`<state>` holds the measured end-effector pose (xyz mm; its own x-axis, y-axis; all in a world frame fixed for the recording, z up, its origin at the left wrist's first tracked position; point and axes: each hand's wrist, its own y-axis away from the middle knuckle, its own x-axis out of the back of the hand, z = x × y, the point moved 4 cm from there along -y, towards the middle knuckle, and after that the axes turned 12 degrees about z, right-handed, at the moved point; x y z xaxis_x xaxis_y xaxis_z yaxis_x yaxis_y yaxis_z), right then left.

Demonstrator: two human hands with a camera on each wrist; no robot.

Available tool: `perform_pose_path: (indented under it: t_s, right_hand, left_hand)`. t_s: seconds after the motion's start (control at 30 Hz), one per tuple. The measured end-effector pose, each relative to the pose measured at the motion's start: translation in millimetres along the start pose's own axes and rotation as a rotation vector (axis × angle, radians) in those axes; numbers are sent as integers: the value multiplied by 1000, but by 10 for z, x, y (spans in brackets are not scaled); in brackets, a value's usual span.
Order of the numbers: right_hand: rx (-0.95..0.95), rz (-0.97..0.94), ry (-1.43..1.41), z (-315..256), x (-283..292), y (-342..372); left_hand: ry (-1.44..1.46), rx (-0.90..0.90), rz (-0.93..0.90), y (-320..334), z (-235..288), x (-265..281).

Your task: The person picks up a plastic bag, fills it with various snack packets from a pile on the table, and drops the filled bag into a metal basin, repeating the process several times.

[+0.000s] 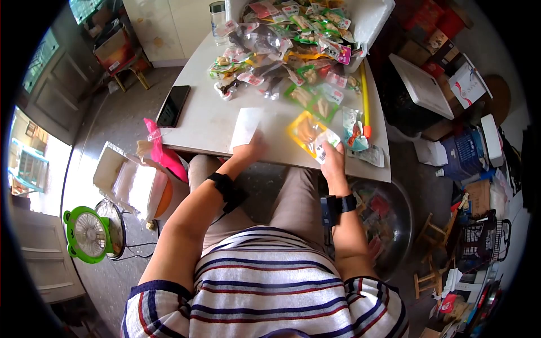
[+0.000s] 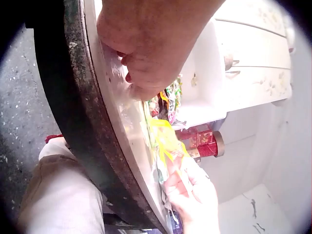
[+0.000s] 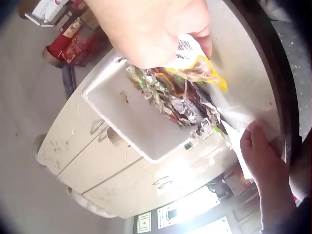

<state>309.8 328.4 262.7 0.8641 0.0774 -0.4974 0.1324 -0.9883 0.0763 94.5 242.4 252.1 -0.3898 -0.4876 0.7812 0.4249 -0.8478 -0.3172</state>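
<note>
My left hand (image 1: 248,150) grips the near end of a thin white plastic bag (image 1: 245,124), which lies flat over the table's front edge. In the right wrist view the thumb of that hand presses on the bag (image 3: 238,141). My right hand (image 1: 334,161) pinches a yellow-edged snack packet (image 1: 306,133) by its white-labelled corner, above the table. Just beyond it lie green-edged packets (image 1: 322,107). A blue-and-white packet (image 1: 354,128) is to the right of that hand. A big heap of mixed snack packets (image 1: 270,50) covers the far part of the table.
A white foam box (image 1: 375,22) stands behind the heap, with a glass jar (image 1: 217,22) to its left. A phone (image 1: 173,106) lies at the table's left edge. Beside my left leg is a box of clear bags (image 1: 135,183); by my right leg, a metal basin (image 1: 401,225) with packets.
</note>
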Motion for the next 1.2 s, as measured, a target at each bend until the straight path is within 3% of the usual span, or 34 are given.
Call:
perform_pose_path:
  t_s: [0.07, 0.2, 0.33, 0.47, 0.57, 0.67, 0.77, 0.8, 0.87, 0.93, 1.03, 1.2]
  right_hand:
    - [-26, -41, -19, 27, -120, 63]
    - [-76, -135, 80, 179, -319, 139]
    - [-103, -182, 169, 300, -380, 81]
    - [-167, -236, 282, 237, -437, 7]
    - [-230, -255, 232, 227, -455, -32]
    - [-291, -171, 4, 347, -522, 9]
    - [-329, -5, -119, 478, -672, 163]
    - [-342, 4, -116, 490, -726, 209]
    - [-299, -126, 52, 497, -740, 189]
    - [-180, -273, 238, 543, -706, 119]
    - [-309, -293, 706, 269, -595, 172]
    - [-175, -251, 744, 309, -550, 123]
  left_hand:
    - [-85, -80, 41, 1, 20, 1]
    - [46, 191, -143, -54, -25, -70]
    - [124, 174, -55, -18, 32, 51]
    - [167, 114, -114, -35, 49, 46]
    - [125, -241, 187, -2, 44, 91]
    - [256, -252, 208, 41, 67, 83]
    - [349, -329, 385, 64, 154, 100]
    - [367, -262, 293, 64, 160, 79]
    - [397, -124, 108, 101, 172, 71]
    - [292, -102, 184, 135, 191, 176]
    - [128, -62, 264, 156, 140, 212]
    - [202, -112, 274, 124, 110, 144]
